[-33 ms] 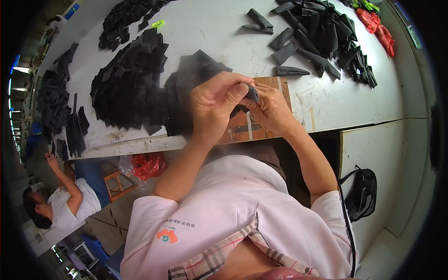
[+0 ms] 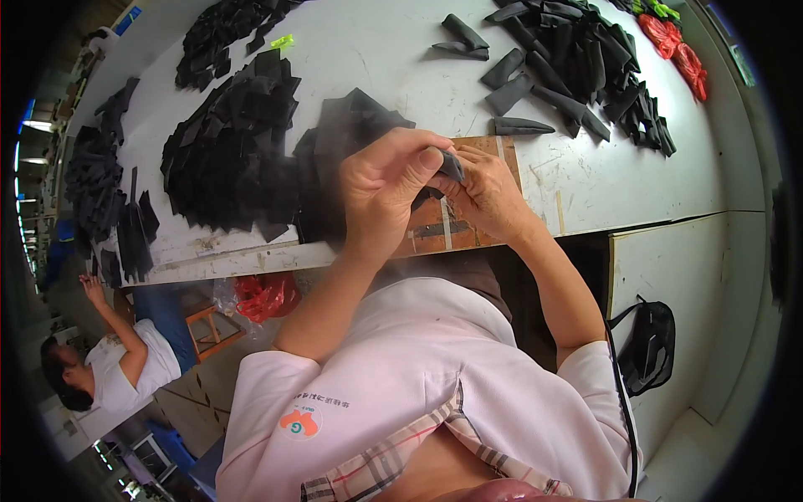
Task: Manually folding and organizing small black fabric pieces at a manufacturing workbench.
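My left hand (image 2: 386, 171) and my right hand (image 2: 492, 191) meet above the near edge of the table, both closed on one small folded piece of black fabric (image 2: 451, 166). My left thumb presses on it from the left, while the right fingers grip its other side. Most of the piece is hidden by my fingers. Beneath my hands lies a brown board (image 2: 428, 238) with pale strips of tape. Just left of my left hand is a heap of flat black fabric pieces (image 2: 355, 113), partly behind the hand.
Larger piles of flat black pieces (image 2: 230, 151) cover the table's left. Rolled black pieces (image 2: 548, 63) lie at the far right, near red plastic bags (image 2: 675, 52). A black mesh bag (image 2: 652, 347) hangs at right. Another person (image 2: 134, 360) sits at the far left.
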`<action>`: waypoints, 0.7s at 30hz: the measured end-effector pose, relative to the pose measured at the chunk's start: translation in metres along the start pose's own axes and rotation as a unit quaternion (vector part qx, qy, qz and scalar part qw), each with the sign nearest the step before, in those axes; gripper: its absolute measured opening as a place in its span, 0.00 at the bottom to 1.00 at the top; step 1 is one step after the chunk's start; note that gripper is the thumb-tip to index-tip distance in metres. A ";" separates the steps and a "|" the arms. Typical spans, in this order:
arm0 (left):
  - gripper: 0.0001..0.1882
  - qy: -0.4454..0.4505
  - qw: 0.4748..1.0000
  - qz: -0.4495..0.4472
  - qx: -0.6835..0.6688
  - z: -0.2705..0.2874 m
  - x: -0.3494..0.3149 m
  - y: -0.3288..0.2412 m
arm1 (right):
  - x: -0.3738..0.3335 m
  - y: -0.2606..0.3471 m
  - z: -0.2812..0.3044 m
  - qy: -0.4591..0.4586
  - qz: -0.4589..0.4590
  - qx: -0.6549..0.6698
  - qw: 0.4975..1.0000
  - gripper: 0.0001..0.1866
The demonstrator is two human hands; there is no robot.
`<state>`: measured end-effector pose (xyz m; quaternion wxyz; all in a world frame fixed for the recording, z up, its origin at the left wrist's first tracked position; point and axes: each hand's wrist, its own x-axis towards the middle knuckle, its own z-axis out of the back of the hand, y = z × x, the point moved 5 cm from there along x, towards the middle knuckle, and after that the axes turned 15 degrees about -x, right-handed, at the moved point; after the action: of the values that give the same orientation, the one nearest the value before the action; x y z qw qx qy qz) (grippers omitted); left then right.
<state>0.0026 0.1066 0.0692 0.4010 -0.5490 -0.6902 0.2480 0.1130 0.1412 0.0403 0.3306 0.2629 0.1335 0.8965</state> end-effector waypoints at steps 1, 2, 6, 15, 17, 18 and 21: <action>0.09 -0.031 0.999 -0.026 -0.021 0.002 -0.002 -0.002 | 0.002 0.004 0.005 0.002 0.001 0.002 1.000 0.11; 0.08 -0.042 0.995 -0.018 -0.084 0.001 -0.003 -0.004 | 0.006 0.009 0.013 -0.018 0.010 -0.025 0.999 0.12; 0.08 -0.113 0.971 -0.040 -0.208 0.023 -0.003 -0.011 | 0.009 0.016 0.029 -0.032 0.018 -0.075 0.997 0.15; 0.07 -0.106 0.989 -0.057 -0.085 0.032 -0.011 -0.005 | 0.001 0.008 0.013 -0.011 0.006 -0.031 0.999 0.14; 0.07 -0.102 0.990 -0.073 -0.071 0.032 -0.012 -0.006 | -0.003 0.004 -0.007 -0.019 -0.006 0.018 1.000 0.13; 0.07 -0.109 0.990 -0.056 -0.073 0.031 -0.013 -0.003 | -0.004 0.001 -0.012 -0.028 -0.022 0.065 0.997 0.12; 0.06 -0.122 0.989 -0.049 -0.063 0.038 -0.007 -0.003 | 0.002 0.002 -0.004 0.016 -0.002 0.007 1.000 0.12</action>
<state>-0.0298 0.1031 0.0481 0.2901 -0.5040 -0.7743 0.2497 0.1085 0.1403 0.0384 0.3279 0.2506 0.1457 0.8992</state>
